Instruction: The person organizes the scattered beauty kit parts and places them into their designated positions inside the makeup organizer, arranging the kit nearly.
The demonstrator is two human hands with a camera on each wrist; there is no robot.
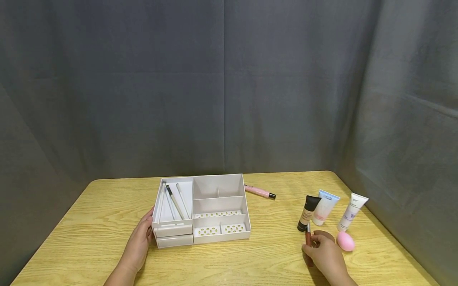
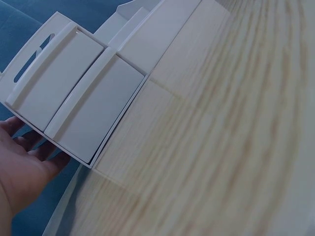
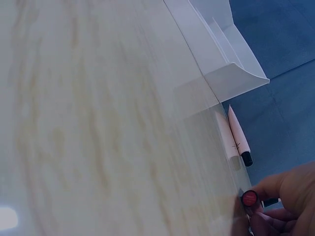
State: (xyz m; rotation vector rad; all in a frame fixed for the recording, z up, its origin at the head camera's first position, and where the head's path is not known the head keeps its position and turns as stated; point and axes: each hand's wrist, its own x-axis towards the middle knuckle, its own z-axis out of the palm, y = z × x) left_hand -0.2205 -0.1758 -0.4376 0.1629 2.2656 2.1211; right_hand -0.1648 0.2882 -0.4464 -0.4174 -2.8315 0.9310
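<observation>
Listing the holdings from my remote station, right side first.

Lipstick, one: at the right hand, pinched between thumb and bent fingers, its silver end away from the person, its red end toward the right wrist camera. Whether it touches the table I cannot tell.

Black tube, one: just beyond the lipstick's silver end. I would lift straight up before any sideways move, so as not to knock it.

Blue tube, white tube, sponge, one each: beyond and beside the right hand; the sponge is round and, I judge, apt to roll if a knuckle brushes it.

Box, one, white: left of the lipstick and well apart from it. The left hand rests relaxed fingers against its left side, gripping nothing that I can see. Light pressure there should do; a hard push could slide it.

Brushes, several: lying in the box's left compartment, above two drawers, both closed.

Pink tube, one: by the box's right wall, clear of both hands.
</observation>
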